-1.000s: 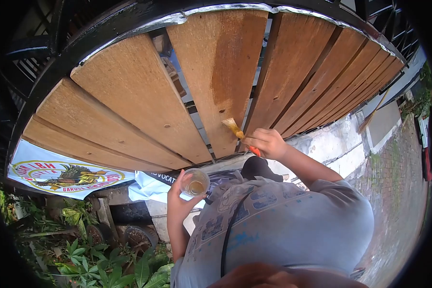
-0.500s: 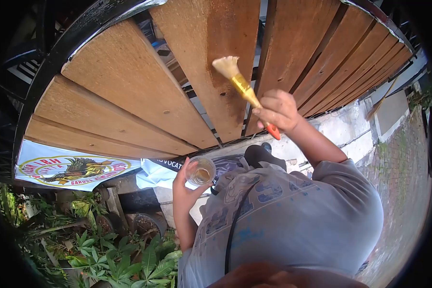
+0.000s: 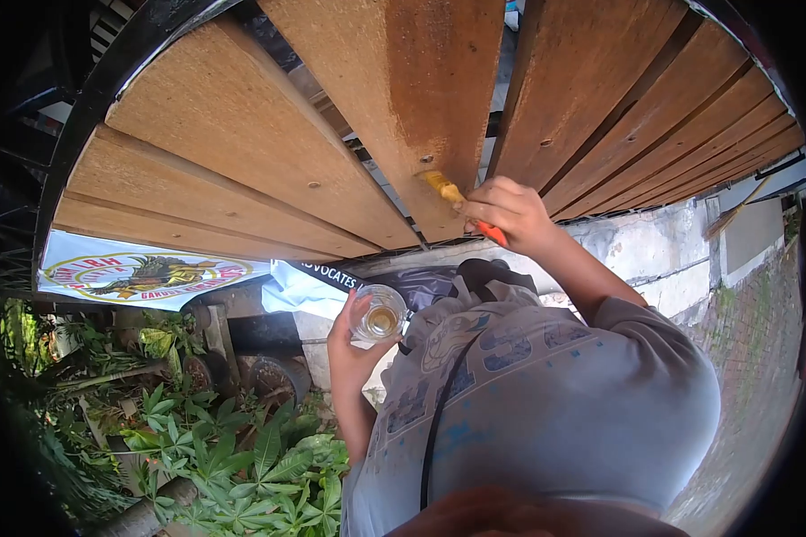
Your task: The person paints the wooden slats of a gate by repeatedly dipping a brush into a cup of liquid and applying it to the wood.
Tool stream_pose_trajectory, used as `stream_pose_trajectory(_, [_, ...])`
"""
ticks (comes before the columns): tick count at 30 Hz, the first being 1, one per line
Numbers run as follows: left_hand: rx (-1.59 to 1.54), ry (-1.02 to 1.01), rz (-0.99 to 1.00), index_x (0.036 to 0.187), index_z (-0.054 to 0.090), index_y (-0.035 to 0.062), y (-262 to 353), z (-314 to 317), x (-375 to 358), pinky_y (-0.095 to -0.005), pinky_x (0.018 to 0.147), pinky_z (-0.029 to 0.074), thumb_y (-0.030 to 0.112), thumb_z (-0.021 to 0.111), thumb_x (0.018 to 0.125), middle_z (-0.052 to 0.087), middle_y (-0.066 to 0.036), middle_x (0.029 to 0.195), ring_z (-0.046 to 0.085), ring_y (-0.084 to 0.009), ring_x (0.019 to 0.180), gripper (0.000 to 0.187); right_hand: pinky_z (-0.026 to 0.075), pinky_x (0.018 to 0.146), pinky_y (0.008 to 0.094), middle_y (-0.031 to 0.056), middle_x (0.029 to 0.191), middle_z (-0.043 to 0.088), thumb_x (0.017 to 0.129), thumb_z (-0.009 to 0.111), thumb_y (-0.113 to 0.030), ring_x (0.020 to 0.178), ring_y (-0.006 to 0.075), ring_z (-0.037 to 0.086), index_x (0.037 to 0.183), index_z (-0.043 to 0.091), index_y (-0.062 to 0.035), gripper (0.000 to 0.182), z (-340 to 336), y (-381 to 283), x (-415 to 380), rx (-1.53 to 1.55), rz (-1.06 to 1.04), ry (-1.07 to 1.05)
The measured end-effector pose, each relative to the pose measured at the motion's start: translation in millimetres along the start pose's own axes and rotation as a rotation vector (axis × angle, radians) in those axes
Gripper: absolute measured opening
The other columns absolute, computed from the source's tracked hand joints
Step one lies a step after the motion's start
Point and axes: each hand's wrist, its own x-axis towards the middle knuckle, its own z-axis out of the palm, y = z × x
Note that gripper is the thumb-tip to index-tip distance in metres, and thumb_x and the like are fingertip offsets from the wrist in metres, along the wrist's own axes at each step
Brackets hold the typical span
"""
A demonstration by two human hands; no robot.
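Observation:
My right hand [image 3: 513, 215] is closed on the orange-tipped handle of a paintbrush [image 3: 445, 188] with a yellow ferrule. The brush lies low against a wide wooden slat [image 3: 443, 85], close to a small knot or screw hole. A darker, wet-looking stretch covers the right part of that slat; its left part is paler. Lower down, my left hand [image 3: 347, 352] is wrapped round a clear cup [image 3: 378, 309] with a little yellowish liquid at its bottom. The cup is held near my shirt, apart from the wood.
Slats on the left [image 3: 215, 116] are pale; those on the right [image 3: 591, 72] are darker. A black metal frame [image 3: 79, 134] rims the wood. Below hang a printed banner [image 3: 143, 273] and leafy plants [image 3: 233, 456]. A broom [image 3: 734, 210] stands by the wall at right.
My right hand has lowered the brush from above the slat to its lower part, with the bristles now at the wood. The left hand still holds the cup, and the view has shifted slightly.

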Motion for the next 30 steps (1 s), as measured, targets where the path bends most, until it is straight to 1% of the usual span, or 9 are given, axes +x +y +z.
stream_pose_trajectory(3, [0.015,0.034,0.022,0.161,0.042,0.0059,8.7,12.9,-1.4,-0.0422,0.112,0.047,0.004,0.098,0.067,0.067,-0.019,0.139,0.064,-0.0285,0.131,0.109,0.057,0.068,0.0348,0.0063,0.101,0.069,0.078,0.087,-0.019,0.087,0.0257,0.067,0.113,0.077,-0.0137,0.037,-33.0,2.5,16.5,0.028,-0.223,0.236])
stream_pose_trajectory(8, [-0.022,0.140,0.030,0.161,0.042,0.0052,27.6,45.8,-0.6,-0.0420,0.112,0.048,0.003,0.097,0.068,0.067,-0.019,0.141,0.064,-0.0287,0.132,0.109,0.056,0.063,0.0345,0.0074,0.104,0.069,0.077,0.087,-0.016,0.085,0.0255,0.067,0.113,0.077,-0.0134,0.037,-31.5,26.8,11.5,0.152,-0.296,0.265])
stream_pose_trajectory(12, [-0.115,0.203,-0.007,0.162,0.039,0.0040,50.9,73.1,-3.1,-0.0433,0.114,0.048,-0.004,0.095,0.067,0.062,-0.021,0.146,0.060,-0.0315,0.136,0.110,0.057,0.065,0.0363,0.0049,0.107,0.070,0.084,0.083,-0.016,0.084,0.0254,0.067,0.119,0.074,-0.0141,0.036,-2.0,43.6,-34.8,0.265,-0.097,0.010])
stream_pose_trajectory(15, [-0.143,0.209,-0.015,0.163,0.038,0.0035,71.1,94.6,-5.7,-0.0455,0.115,0.048,-0.008,0.093,0.067,0.058,-0.022,0.150,0.056,-0.0349,0.140,0.111,0.060,0.081,0.0427,0.0055,0.117,0.071,0.093,0.071,-0.015,0.099,0.0314,0.071,0.128,0.070,-0.0179,0.036,40.2,68.3,-75.8,0.178,0.152,-0.465])
stream_pose_trajectory(20, [0.003,0.259,0.008,0.161,0.040,0.0031,86.6,121.9,-11.3,-0.0434,0.115,0.048,-0.005,0.096,0.067,0.060,-0.020,0.147,0.060,-0.0312,0.136,0.110,0.061,0.084,0.0425,0.0061,0.117,0.071,0.092,0.072,-0.010,0.104,0.0314,0.071,0.125,0.072,-0.0173,0.034,26.3,75.9,-71.2,0.359,0.081,-0.362])
stream_pose_trajectory(24, [-0.077,0.485,-0.089,0.161,0.039,-0.0009,87.6,162.2,-34.6,-0.0409,0.114,0.049,-0.003,0.095,0.068,0.061,-0.019,0.147,0.060,-0.0282,0.136,0.109,0.060,0.072,0.0375,0.0110,0.113,0.071,0.088,0.079,-0.006,0.093,0.0298,0.072,0.119,0.075,-0.0105,0.031,-8.6,75.1,-39.2,0.537,-0.083,-0.110])
stream_pose_trajectory(26, [-0.149,0.598,-0.131,0.161,0.037,-0.0015,86.2,182.7,-50.9,-0.0417,0.115,0.049,-0.002,0.095,0.069,0.060,-0.020,0.147,0.059,-0.0287,0.137,0.109,0.058,0.068,0.0364,0.0169,0.111,0.070,0.084,0.085,-0.008,0.087,0.0292,0.072,0.121,0.074,-0.0055,0.039,-7.1,83.0,-34.2,0.629,-0.167,0.286])
stream_pose_trajectory(27, [-0.205,0.622,-0.140,0.161,0.037,-0.0005,80.9,189.4,-61.3,-0.0422,0.116,0.048,-0.001,0.096,0.067,0.061,-0.020,0.147,0.058,-0.0293,0.138,0.111,0.058,0.067,0.0362,0.0212,0.110,0.069,0.080,0.088,-0.007,0.084,0.0286,0.071,0.120,0.073,-0.0024,0.042,3.5,91.5,-43.6,0.654,-0.198,0.248])
stream_pose_trajectory(30, [-0.304,0.743,-0.199,0.162,0.038,0.0006,81.5,205.8,-92.1,-0.0432,0.116,0.048,0.001,0.097,0.066,0.063,-0.020,0.146,0.059,-0.0290,0.138,0.112,0.059,0.068,0.0364,0.0145,0.111,0.070,0.082,0.086,-0.007,0.082,0.0273,0.072,0.122,0.074,-0.0072,0.042,20.4,89.1,-59.1,0.614,-0.153,-0.086])
